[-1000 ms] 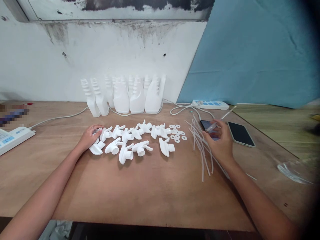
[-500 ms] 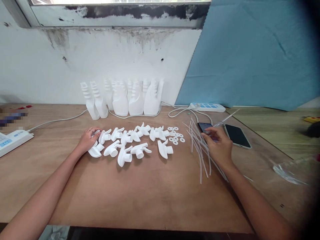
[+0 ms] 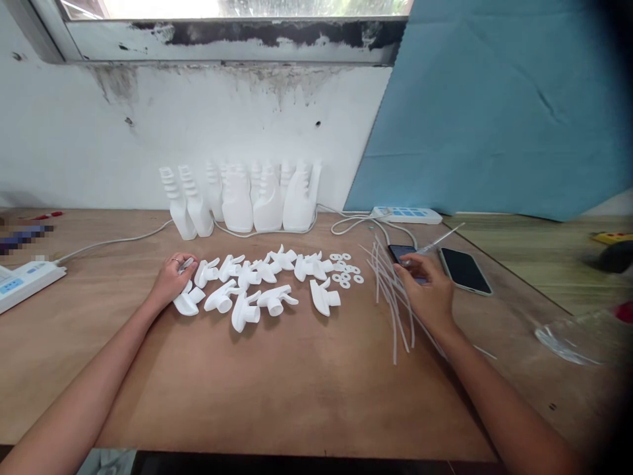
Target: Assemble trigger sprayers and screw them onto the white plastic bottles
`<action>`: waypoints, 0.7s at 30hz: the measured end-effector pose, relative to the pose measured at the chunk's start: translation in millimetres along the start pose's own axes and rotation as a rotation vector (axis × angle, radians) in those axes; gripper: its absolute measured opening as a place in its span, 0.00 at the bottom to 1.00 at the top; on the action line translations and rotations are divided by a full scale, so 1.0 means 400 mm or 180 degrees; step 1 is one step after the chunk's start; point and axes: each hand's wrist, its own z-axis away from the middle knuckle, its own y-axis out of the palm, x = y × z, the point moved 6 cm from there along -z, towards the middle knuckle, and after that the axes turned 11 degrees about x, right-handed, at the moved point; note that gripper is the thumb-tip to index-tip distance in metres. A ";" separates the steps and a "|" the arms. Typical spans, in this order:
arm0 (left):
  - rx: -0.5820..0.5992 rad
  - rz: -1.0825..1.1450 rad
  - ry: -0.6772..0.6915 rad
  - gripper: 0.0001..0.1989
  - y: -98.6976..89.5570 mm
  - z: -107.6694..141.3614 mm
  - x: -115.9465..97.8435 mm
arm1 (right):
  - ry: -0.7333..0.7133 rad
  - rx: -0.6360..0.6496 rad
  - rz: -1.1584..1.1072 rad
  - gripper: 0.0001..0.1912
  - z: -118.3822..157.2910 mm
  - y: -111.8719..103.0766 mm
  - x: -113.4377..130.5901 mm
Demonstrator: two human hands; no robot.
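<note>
My left hand (image 3: 172, 282) is closed at the left end of a group of white trigger spray heads (image 3: 246, 274). A pale spray head piece (image 3: 186, 265) shows between its fingers, the rest of it covered by the hand. Just below lies another spray head (image 3: 188, 300). My right hand (image 3: 429, 290) has thumb and fingers pinched together above a dark phone (image 3: 403, 251). From behind its fingers a thin clear plastic tube (image 3: 445, 237) slants up to the right. Several loose translucent tubes (image 3: 394, 310) lie to its left, partly under the hand. White ring washers (image 3: 346, 269) are grouped beside the spray heads.
Several white spray bottles (image 3: 238, 201) stand along the wall. Behind them runs a grey cable to a power strip (image 3: 408, 215); another power strip (image 3: 30, 280) sits at the left. A second phone (image 3: 465, 270) lies right of my right hand, and a clear plastic object (image 3: 568, 343) farther right.
The view has tilted up slightly and shifted a little. My right hand and the clear tube have moved slightly, the tube's far end lower. My left hand stays at the same spray head.
</note>
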 end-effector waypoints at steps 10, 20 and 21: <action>-0.0114 0.0184 -0.0229 0.21 -0.008 0.004 0.012 | -0.0164 0.0052 0.0110 0.09 0.001 0.002 0.002; -0.0039 0.0590 -0.0052 0.28 -0.007 0.003 0.027 | -0.0149 0.0108 0.0156 0.08 0.002 0.006 0.004; -0.0043 0.0574 -0.0085 0.28 -0.007 0.003 0.026 | -0.0152 0.0109 0.0169 0.08 0.002 0.005 0.005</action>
